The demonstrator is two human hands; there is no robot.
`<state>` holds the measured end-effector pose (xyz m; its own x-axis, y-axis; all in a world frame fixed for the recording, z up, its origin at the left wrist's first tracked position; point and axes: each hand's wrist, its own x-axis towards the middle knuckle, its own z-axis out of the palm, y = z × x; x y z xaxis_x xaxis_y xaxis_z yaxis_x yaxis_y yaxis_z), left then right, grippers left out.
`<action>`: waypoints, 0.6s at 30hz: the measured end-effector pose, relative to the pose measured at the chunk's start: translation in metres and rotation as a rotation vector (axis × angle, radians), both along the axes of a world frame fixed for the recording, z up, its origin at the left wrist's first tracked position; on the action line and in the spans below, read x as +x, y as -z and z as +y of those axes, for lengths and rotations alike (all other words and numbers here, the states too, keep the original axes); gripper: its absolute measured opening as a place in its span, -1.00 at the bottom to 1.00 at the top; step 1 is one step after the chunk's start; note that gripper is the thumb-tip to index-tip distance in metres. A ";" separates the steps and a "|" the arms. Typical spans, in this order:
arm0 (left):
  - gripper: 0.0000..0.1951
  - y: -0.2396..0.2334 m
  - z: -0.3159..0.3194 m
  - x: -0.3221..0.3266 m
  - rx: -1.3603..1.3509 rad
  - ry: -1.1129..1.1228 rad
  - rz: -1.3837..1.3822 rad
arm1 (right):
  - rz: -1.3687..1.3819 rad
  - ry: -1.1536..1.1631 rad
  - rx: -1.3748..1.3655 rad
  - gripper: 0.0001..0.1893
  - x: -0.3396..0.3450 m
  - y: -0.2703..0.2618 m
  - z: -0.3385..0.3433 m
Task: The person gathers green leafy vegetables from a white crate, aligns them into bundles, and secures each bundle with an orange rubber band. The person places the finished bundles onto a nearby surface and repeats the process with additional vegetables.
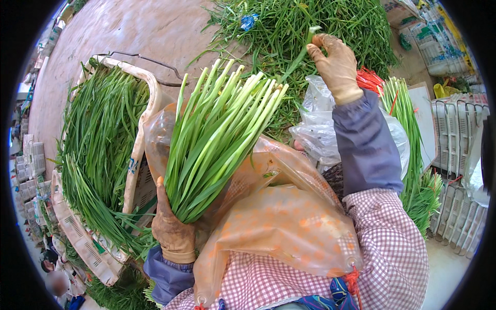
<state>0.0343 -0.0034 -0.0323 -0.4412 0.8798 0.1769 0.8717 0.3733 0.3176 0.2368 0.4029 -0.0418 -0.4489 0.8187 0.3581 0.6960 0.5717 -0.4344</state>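
My left hand (pixel 173 226), in a soiled tan glove, holds a bunch of green garlic chives (pixel 217 143), pale stem ends pointing up and away. Above and right of the bunch, my right hand (pixel 333 64), gloved too, pinches a thin green leaf or stalk (pixel 300 58) between thumb and fingers. An orange-patterned plastic apron (pixel 286 224) covers my lap below the bunch. Beside my left hand, a white plastic crate (pixel 145 120) is filled with more chives (pixel 104 135).
Loose green leaves (pixel 329 23) lie heaped on the floor ahead. Red ties (pixel 368 79), clear plastic bags (pixel 317 120) and bundled chives (pixel 407 128) are at the right, near stacked white crates (pixel 451 135). A metal handle (pixel 155 66) sticks out from the left crate. People are at lower left.
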 end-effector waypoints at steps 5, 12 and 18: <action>-0.03 -0.006 0.001 0.005 -0.057 -0.029 -0.017 | -0.119 -0.602 -0.040 -0.56 -0.026 -0.025 -0.072; -0.09 -0.025 0.005 0.007 -0.060 -0.037 0.029 | 0.068 -0.196 -0.044 -0.86 -0.022 0.040 -0.031; -0.08 -0.024 0.001 0.006 -0.190 -0.041 0.015 | 0.515 -0.432 -0.207 -0.78 -0.022 -0.034 -0.052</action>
<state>0.0400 -0.0025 -0.0086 -0.4756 0.8795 0.0162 0.8589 0.4602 0.2248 0.2153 0.3507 -0.0074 -0.5645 0.6794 0.4688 0.1012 0.6206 -0.7776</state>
